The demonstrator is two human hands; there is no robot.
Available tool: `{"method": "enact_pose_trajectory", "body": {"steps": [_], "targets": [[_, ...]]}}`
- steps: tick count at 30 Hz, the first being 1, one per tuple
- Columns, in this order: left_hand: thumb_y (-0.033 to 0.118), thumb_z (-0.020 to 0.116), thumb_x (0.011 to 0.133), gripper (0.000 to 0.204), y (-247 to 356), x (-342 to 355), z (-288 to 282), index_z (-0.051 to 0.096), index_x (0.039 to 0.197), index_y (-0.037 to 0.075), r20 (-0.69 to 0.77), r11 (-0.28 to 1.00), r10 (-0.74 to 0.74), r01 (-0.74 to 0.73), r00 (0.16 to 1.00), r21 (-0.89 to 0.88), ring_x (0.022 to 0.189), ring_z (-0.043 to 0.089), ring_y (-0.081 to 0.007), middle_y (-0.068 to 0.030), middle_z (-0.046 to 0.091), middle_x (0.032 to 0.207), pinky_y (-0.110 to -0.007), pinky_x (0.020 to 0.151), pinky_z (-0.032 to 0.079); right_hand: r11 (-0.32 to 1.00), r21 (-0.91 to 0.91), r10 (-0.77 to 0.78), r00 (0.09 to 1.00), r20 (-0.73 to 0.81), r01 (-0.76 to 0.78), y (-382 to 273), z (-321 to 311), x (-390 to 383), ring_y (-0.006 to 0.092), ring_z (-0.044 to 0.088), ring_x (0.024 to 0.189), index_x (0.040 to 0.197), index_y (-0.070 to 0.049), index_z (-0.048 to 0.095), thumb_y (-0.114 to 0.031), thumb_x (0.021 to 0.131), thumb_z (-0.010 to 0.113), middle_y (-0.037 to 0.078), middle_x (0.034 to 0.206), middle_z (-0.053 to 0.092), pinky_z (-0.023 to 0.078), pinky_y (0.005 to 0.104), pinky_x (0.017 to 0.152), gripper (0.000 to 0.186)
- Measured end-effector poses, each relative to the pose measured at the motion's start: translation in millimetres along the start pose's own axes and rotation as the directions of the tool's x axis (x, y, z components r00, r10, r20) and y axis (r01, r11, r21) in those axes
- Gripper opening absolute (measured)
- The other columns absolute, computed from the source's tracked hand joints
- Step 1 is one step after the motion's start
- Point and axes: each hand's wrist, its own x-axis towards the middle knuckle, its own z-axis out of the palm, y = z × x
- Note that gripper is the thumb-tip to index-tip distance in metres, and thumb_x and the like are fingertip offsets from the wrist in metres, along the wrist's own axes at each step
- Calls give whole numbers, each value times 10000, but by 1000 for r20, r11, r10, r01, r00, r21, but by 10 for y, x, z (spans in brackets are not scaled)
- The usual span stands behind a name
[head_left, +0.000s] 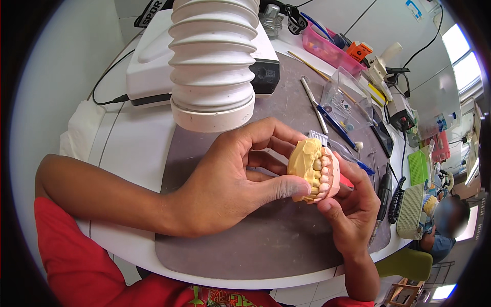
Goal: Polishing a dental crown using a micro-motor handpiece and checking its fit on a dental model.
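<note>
Plainly, an orange box [359, 50] is bearing dark print; above the mat [245, 256], left hand [232, 179] and right hand [355, 207] are grasping the dental model [306, 163] between thumbs [286, 188] and fingers [286, 130], some probably touching behind.

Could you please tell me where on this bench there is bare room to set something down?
The widest free patch is the front of the grey mat, between the left hand and the table's near edge. A smaller one shows between the white hose and the left forearm. The mat's right side is crowded: blue tool, clear box, black handpiece.
</note>
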Motion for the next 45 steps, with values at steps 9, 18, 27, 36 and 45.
{"method": "enact_pose_trajectory", "body": {"steps": [9,18,27,36,45], "targets": [[-12,725,696,440,-34,-54,21,488,1059,65,4,986,91,-91,996,142,955,541,-121,-60,506,1120,-278,838,505,998,-42,-55,998,-16,54,41,8,-21,256,568,1022,1210,32,469,7,733,684,186,1215,465,517,311,832,523],[4,742,685,508,19,-79,60,454,1098,68,1,972,126,-124,992,197,971,523,-103,-35,503,1053,-266,835,498,988,-91,-130,991,-12,129,17,32,3,251,559,1034,1202,46,481,17,725,680,201,1213,473,509,312,846,518],[86,809,628,554,44,-88,89,406,1008,82,39,971,79,-86,996,224,947,515,-84,-16,469,979,-239,798,504,927,-314,-203,978,40,205,-21,69,-28,252,579,1009,1193,50,484,-128,635,786,194,1136,542,510,330,813,659],[137,844,587,592,45,-103,91,393,968,86,58,941,109,-122,992,317,931,520,-81,-15,451,953,-222,752,513,892,-389,-239,970,28,231,-39,118,-29,231,613,930,1162,46,507,-130,607,796,181,1051,591,514,310,773,651],[129,826,616,562,-4,-87,77,391,965,66,127,868,261,-290,957,402,922,529,-104,-46,459,959,-230,742,520,797,-531,-330,944,18,288,-48,136,-20,257,628,890,1112,34,538,-188,572,818,177,1022,612,510,315,748,647]]}}
